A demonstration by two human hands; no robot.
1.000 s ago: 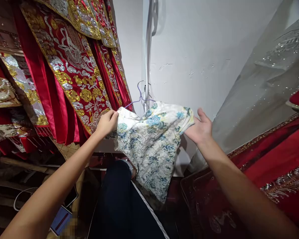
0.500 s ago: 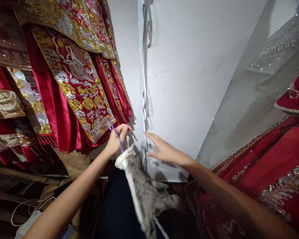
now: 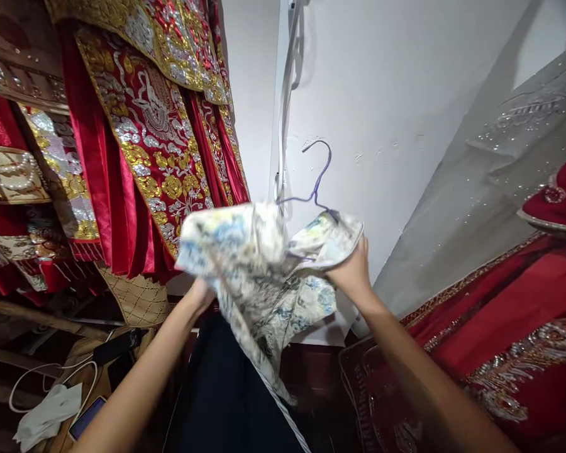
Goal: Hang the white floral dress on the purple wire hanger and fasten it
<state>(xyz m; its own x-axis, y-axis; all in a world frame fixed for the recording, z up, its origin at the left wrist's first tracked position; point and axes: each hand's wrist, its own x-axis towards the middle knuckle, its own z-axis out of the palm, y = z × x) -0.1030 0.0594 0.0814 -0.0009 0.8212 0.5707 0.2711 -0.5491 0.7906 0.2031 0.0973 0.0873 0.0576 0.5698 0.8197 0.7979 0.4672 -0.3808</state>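
A white garment with a blue and yellow floral print [image 3: 245, 245] hangs on a thin purple hanger [image 3: 317, 189], whose hook points up. The cloth is partly blurred by motion. My left hand [image 3: 202, 294] is at the garment's left side and holds it up, its fingers hidden behind the fabric. My right hand [image 3: 356, 267] grips the right shoulder near the end of the hanger, with the cloth over most of its fingers. The garment's lower part dangles between my forearms, and a striped cord or trim [image 3: 283, 409] trails from it.
Red robes embroidered in gold and silver [image 3: 160, 138] hang at the left. A metal wall strip [image 3: 287, 94] runs up the white wall [image 3: 368, 82]. Red beaded dresses [image 3: 509, 302] and a sparkling sheer fabric [image 3: 490, 145] are at the right. A phone [image 3: 87, 418], white cable and tissue [image 3: 51, 409] lie lower left.
The garment has risen and spread between my hands. The hanger, earlier at my left hand, now stands upright further right. My right hand, earlier open and bare, now holds the garment's right shoulder.
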